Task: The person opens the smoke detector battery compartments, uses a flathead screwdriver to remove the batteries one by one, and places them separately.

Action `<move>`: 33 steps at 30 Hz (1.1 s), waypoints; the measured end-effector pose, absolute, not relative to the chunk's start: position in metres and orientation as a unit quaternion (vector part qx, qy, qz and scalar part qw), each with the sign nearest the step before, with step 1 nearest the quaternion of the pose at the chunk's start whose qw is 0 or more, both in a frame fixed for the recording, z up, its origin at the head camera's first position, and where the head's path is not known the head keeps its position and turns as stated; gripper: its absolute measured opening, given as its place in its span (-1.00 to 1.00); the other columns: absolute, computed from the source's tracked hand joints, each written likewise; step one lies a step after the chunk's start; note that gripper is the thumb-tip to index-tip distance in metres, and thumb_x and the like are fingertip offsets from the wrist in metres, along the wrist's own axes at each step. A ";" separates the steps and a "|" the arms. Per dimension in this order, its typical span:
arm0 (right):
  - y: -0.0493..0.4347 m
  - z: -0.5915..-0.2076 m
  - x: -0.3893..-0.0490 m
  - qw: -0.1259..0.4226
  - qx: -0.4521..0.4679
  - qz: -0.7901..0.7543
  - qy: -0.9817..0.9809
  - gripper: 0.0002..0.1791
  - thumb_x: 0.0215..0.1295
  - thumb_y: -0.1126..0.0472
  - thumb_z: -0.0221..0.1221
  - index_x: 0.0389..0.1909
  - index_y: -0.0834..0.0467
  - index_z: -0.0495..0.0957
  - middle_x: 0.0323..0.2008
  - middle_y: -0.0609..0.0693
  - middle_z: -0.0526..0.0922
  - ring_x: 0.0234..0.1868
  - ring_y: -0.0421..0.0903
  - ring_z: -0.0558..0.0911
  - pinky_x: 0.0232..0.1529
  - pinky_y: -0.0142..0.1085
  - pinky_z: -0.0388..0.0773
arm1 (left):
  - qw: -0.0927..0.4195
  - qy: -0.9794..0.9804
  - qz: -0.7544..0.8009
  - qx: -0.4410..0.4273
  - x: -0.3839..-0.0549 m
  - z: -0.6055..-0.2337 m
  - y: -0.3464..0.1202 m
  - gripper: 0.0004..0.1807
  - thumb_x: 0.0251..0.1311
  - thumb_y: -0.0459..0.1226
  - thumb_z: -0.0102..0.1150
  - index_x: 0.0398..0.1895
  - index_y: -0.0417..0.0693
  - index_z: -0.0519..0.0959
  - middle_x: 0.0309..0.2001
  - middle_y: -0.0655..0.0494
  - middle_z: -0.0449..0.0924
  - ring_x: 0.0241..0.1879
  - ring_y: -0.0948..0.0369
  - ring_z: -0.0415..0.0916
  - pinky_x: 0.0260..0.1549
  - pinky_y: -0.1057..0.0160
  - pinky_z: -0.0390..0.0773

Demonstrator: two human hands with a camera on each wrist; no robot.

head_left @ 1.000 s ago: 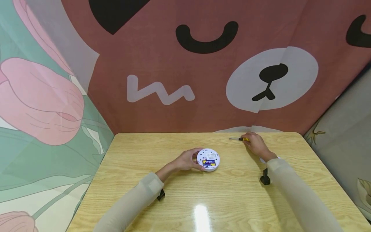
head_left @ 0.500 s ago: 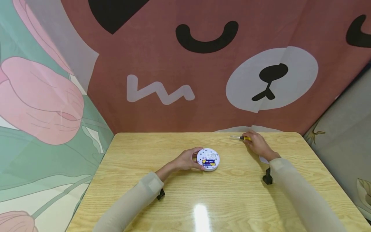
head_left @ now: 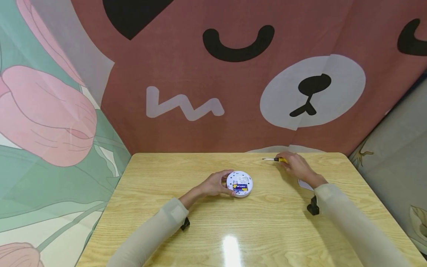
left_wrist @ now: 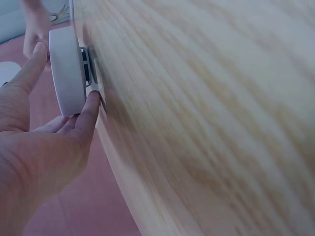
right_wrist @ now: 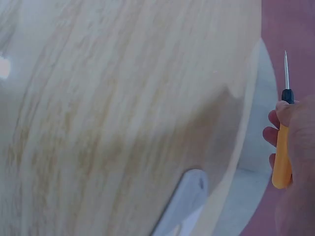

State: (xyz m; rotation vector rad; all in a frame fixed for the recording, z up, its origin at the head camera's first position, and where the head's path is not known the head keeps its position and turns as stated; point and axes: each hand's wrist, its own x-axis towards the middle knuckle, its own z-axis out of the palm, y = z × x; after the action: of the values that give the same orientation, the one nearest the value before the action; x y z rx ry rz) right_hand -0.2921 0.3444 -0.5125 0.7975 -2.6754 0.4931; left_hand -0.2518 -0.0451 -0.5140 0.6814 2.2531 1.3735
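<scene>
My left hand (head_left: pixel 213 184) grips the rim of a round white battery-powered device (head_left: pixel 239 177), thumb on the near side and fingers on the far side. Purple-and-yellow batteries (head_left: pixel 240 187) show in its upward face. Seen edge-on in the left wrist view, the white device (left_wrist: pixel 67 71) is held just over the table, with a grey fitting (left_wrist: pixel 87 66) on its table side. Near the table's back edge, my right hand (head_left: pixel 295 164) holds a screwdriver (head_left: pixel 281 160) by its yellow handle, the metal shaft pointing left. In the right wrist view the screwdriver (right_wrist: pixel 282 157) is wrapped by curled fingers.
Partly under my right wrist lies a flat white piece (head_left: pixel 305 184) on the wooden table (head_left: pixel 200 237); its rounded end (right_wrist: pixel 189 194) shows in the right wrist view. A printed cloth (head_left: pixel 186 137) hangs right behind the table's back edge.
My right wrist and forearm have shifted a little to the right, uncovering more of the flat white piece. The screwdriver has moved only slightly; my left hand and the round device stay put.
</scene>
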 end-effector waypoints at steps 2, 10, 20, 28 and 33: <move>0.344 -0.509 -0.290 0.160 0.284 0.165 -0.931 -0.69 0.30 0.49 0.36 0.05 0.31 0.70 -0.05 0.23 0.77 -0.37 0.00 0.67 -0.43 -0.13 0.61 | 0.207 0.808 0.493 0.246 -0.252 -0.514 -0.045 0.04 0.06 -0.34 0.66 0.60 -0.22 0.28 0.37 -0.17 0.55 0.35 -0.07 0.53 0.31 0.09 0.58; 0.338 -0.500 -0.287 0.198 0.312 0.156 -0.916 -0.72 0.23 0.46 0.41 -0.04 0.25 0.72 -0.13 0.15 0.78 -0.42 -0.07 0.65 -0.50 -0.22 0.58 | 0.205 0.811 0.489 0.248 -0.251 -0.513 -0.045 0.05 0.06 -0.33 0.66 0.61 -0.21 0.27 0.37 -0.17 0.55 0.34 -0.06 0.53 0.32 0.07 0.57; 0.330 -0.488 -0.286 0.250 0.364 0.132 -0.888 -0.73 0.08 0.36 0.56 -0.18 0.18 0.76 -0.25 0.06 0.76 -0.40 -0.02 0.70 -0.54 -0.19 0.59 | 0.202 0.814 0.481 0.255 -0.251 -0.511 -0.045 0.04 0.07 -0.30 0.66 0.61 -0.23 0.27 0.37 -0.17 0.55 0.33 -0.07 0.54 0.34 0.03 0.56; 0.322 -0.477 -0.281 0.267 0.406 0.117 -0.866 -0.67 -0.05 0.36 0.62 -0.22 0.17 0.78 -0.32 0.00 0.74 -0.39 -0.06 0.69 -0.43 -0.10 0.61 | 0.203 0.819 0.472 0.254 -0.251 -0.510 -0.045 0.05 0.05 -0.27 0.68 0.60 -0.20 0.28 0.37 -0.14 0.55 0.34 -0.05 0.53 0.39 0.03 0.50; 0.318 -0.471 -0.277 0.268 0.422 0.106 -0.859 -0.68 -0.04 0.33 0.62 -0.23 0.17 0.78 -0.32 0.00 0.75 -0.34 -0.06 0.68 -0.29 0.02 0.65 | 0.199 0.822 0.467 0.257 -0.251 -0.510 -0.044 0.05 0.06 -0.27 0.67 0.60 -0.20 0.28 0.36 -0.12 0.56 0.33 -0.03 0.53 0.37 0.06 0.51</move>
State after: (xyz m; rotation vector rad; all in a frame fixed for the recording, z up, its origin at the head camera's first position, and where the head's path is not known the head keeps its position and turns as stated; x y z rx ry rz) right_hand -0.2774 0.3183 -0.4714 1.1383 -2.3180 0.2852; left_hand -0.2506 -0.0439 -0.5096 0.7193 2.2999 1.3048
